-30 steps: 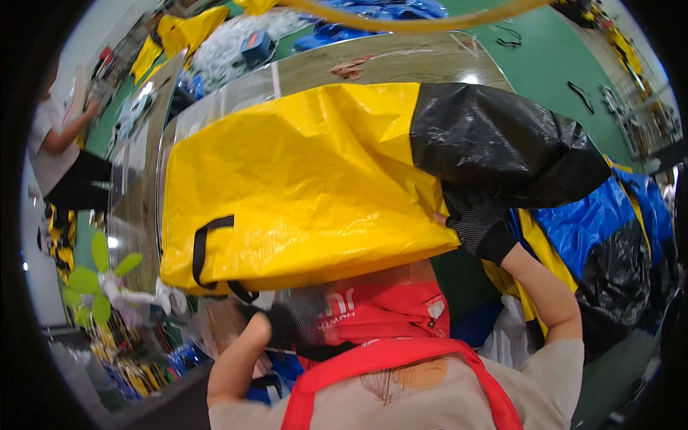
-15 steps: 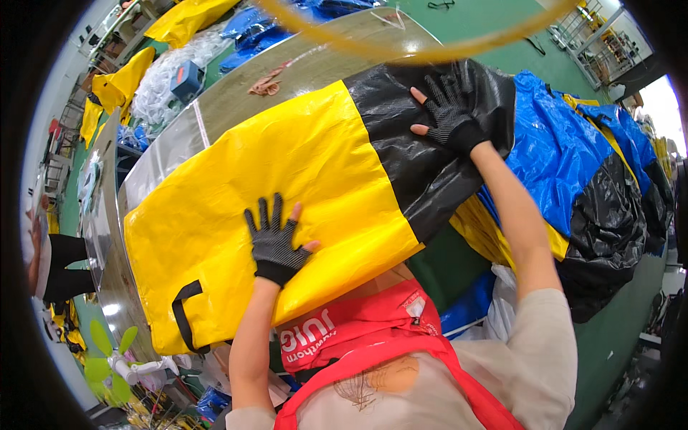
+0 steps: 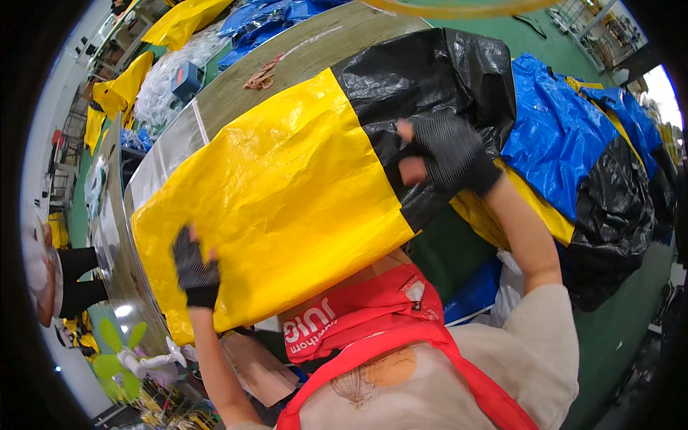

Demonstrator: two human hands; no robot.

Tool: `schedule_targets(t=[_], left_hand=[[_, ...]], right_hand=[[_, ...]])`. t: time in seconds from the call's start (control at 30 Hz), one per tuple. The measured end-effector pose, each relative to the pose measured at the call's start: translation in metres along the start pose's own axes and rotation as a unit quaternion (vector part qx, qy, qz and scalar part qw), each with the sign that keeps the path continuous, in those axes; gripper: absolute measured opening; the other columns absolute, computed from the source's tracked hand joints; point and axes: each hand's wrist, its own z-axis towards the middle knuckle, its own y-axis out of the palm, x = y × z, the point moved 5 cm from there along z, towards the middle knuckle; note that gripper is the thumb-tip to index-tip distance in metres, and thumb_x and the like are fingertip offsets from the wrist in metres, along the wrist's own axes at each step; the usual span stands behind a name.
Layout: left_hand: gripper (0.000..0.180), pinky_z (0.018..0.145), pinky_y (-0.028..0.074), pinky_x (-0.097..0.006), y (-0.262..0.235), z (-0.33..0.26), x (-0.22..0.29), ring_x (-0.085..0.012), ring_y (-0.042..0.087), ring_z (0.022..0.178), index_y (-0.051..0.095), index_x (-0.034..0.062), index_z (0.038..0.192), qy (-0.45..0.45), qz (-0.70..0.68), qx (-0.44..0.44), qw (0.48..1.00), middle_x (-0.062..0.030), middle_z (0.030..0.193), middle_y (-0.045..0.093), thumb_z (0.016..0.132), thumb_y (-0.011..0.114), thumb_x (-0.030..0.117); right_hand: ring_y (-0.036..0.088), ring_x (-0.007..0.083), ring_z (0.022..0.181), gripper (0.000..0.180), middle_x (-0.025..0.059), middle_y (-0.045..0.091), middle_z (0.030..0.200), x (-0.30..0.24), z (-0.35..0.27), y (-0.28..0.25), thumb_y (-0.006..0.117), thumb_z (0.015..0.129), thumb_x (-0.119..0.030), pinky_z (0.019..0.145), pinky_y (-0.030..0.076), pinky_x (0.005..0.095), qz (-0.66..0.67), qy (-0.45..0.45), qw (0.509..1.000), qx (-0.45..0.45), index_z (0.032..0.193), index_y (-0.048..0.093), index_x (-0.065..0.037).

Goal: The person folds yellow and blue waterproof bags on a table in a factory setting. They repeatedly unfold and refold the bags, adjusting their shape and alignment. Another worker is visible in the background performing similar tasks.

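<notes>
A: Compared with the earlier frame, our left hand (image 3: 195, 274) has shifted from the middle of the yellow panel (image 3: 279, 172) toward its left end, and our right hand (image 3: 453, 152) has come closer to us over the black section (image 3: 394, 79).

B: Where do we locate the whole piece?

A: We see the yellow-and-black bag spread on the table (image 3: 358, 29) directly before us, its near edge beside our red apron (image 3: 358, 308).

B: And its long axis?

A: It runs slantwise to our body, from the yellow end at lower left to the black end at upper right.

B: Which hand is nearer to which end?

A: Our left is near the yellow end; our right is over the black section, just right of the seam. The seam thus lies between our hands, much nearer the right.

B: How do we read the hands themselves?

A: The right has thumb and fingers parted; the left is extended, its thumb standing off. We see nothing gripped in either. Both are blurred, so we cannot tell whether the palms press or hover.
</notes>
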Motion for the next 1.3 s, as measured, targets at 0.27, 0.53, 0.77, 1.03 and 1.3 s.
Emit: schedule_targets(t=[0.27, 0.53, 0.77, 1.03, 1.3], left_hand=[[0.069, 0.111, 0.010, -0.058, 0.027, 0.187, 0.303, -0.0411, 0.026, 0.136, 0.046, 0.0198, 0.137, 0.540, -0.138, -0.027, 0.830, -0.0133, 0.145, 0.037, 0.084, 0.045, 0.064], [0.053, 0.112, 0.018, -0.051, 0.085, 0.122, 0.363, -0.0376, 0.027, 0.137, 0.049, 0.0150, 0.133, 0.538, -0.155, -0.093, 0.823, -0.0132, 0.145, 0.036, 0.087, 0.055, 0.041], [0.055, 0.111, 0.022, -0.050, 0.078, 0.090, 0.268, -0.0368, 0.031, 0.135, 0.048, 0.0120, 0.134, 0.438, -0.249, -0.184, 0.844, -0.0151, 0.145, 0.037, 0.086, 0.055, 0.039], [0.055, 0.107, 0.030, -0.046, -0.033, -0.155, -0.033, -0.0336, 0.038, 0.131, 0.041, 0.0092, 0.137, 0.171, -0.188, -0.339, 0.906, -0.0165, 0.144, 0.037, 0.092, 0.051, 0.039], [0.051, 0.097, 0.041, -0.041, -0.066, -0.352, -0.085, -0.0284, 0.051, 0.116, 0.046, 0.0025, 0.131, -0.516, -0.429, 0.096, 0.735, -0.0142, 0.130, 0.050, 0.092, 0.054, 0.035]], right_hand=[[0.058, 0.0308, 0.102, 0.023, 0.0116, 0.065, 0.100, -0.021, -0.116, 0.060, 0.060, 0.086, -0.024, 0.097, 0.041, 0.0445, -0.129, -0.007, 0.988, 0.089, 0.103, 0.067, -0.011], [0.064, 0.0370, 0.087, 0.040, 0.0181, 0.067, 0.093, 0.019, 0.044, -0.036, 0.056, 0.086, -0.042, 0.082, 0.049, 0.0443, -0.161, 0.050, 0.974, -0.149, 0.094, 0.067, -0.005], [0.050, 0.0342, 0.119, 0.057, 0.0128, 0.056, 0.128, 0.128, 0.095, 0.043, 0.061, 0.080, -0.052, 0.102, 0.037, 0.0404, -0.077, 0.164, 0.924, -0.336, 0.129, 0.054, -0.024], [0.048, 0.0316, 0.121, 0.054, 0.0131, 0.055, 0.130, 0.142, 0.093, 0.067, 0.061, 0.083, -0.042, 0.104, 0.034, 0.0390, -0.030, 0.139, 0.939, -0.314, 0.128, 0.055, -0.013], [0.057, 0.0301, 0.110, 0.042, 0.0143, 0.063, 0.115, 0.133, 0.096, 0.066, 0.062, 0.084, -0.030, 0.097, 0.040, 0.0354, 0.049, 0.110, 0.954, -0.275, 0.120, 0.059, -0.007]])
